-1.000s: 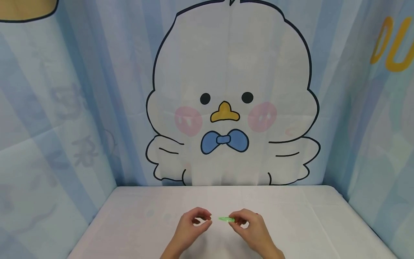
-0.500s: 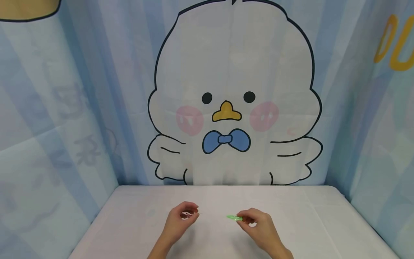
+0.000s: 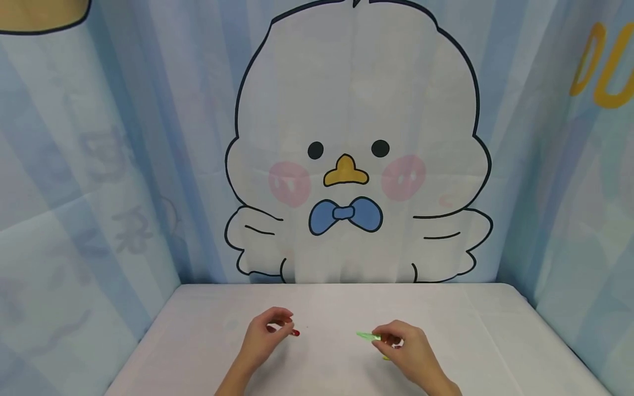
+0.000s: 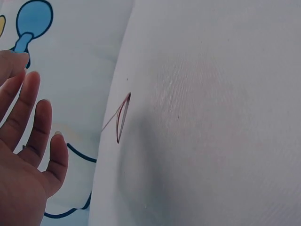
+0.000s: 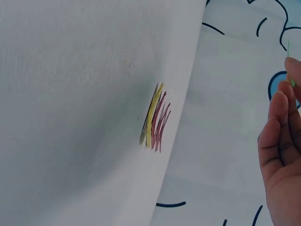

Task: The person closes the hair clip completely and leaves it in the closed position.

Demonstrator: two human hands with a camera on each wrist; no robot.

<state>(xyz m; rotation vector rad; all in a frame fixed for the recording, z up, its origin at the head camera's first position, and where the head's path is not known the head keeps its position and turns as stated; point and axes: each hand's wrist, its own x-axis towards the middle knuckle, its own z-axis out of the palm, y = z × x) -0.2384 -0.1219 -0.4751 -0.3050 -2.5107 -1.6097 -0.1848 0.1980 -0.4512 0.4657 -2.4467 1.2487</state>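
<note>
My right hand (image 3: 406,346) pinches a slim green hair clip (image 3: 367,336) between thumb and fingertips, its pointed end facing left. In the right wrist view the same clip shows only as a thin green edge. Several clip-like thin pieces, yellow and dark red (image 5: 154,120), lie side by side on the white table. A bit of yellow (image 3: 386,358) peeks out under this hand. My left hand (image 3: 262,338) hovers with loosely curved fingers and nothing visible in them. Just past its thumb shows a red tip (image 3: 295,333); the left wrist view has a thin dark-red loop (image 4: 122,117) on the cloth.
A white cloth covers the table (image 3: 322,374). Curtains (image 3: 346,247) printed with a cartoon bird stand behind its far edge and along both sides.
My hands have drawn apart: the left moves left, the right moves right with the green clip. The red tip and the yellow bit have come into view beside the hands.
</note>
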